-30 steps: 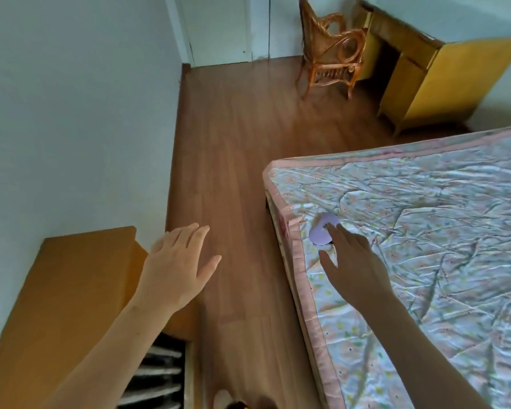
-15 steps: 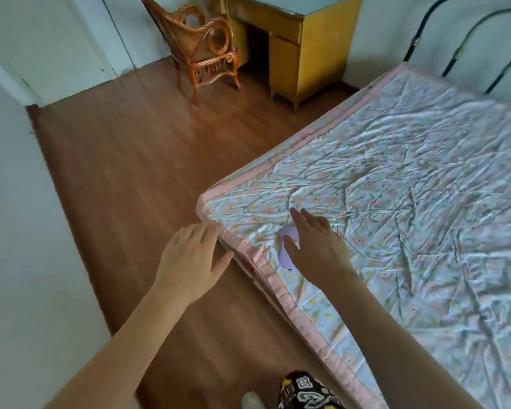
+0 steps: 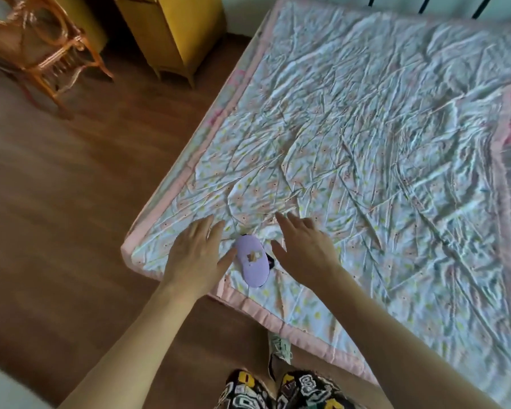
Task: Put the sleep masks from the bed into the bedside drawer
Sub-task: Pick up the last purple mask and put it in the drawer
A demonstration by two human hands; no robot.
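A lilac sleep mask (image 3: 252,261) with a small printed patch lies flat near the bed's front corner, a dark strap showing at its right side. My left hand (image 3: 196,256) hovers just left of it, fingers spread, thumb close to the mask's edge. On the other side, my right hand (image 3: 303,249) is open with fingers apart, a short gap from the mask. Neither hand holds anything. The bed (image 3: 366,143) is covered with a crumpled floral quilt with a pink border. The bedside drawer is out of view.
Wooden floor (image 3: 56,202) runs left of the bed. A rattan chair (image 3: 39,45) stands at the far left and a yellow cabinet (image 3: 171,31) beside it. Black bed rails (image 3: 425,4) show at the top. My patterned trousers (image 3: 278,391) are at the bottom.
My view swung right, from the bedside cabinet to over the bed. The right hand came off the mask, which now lies uncovered. The left hand moved from over the floor onto the bed.
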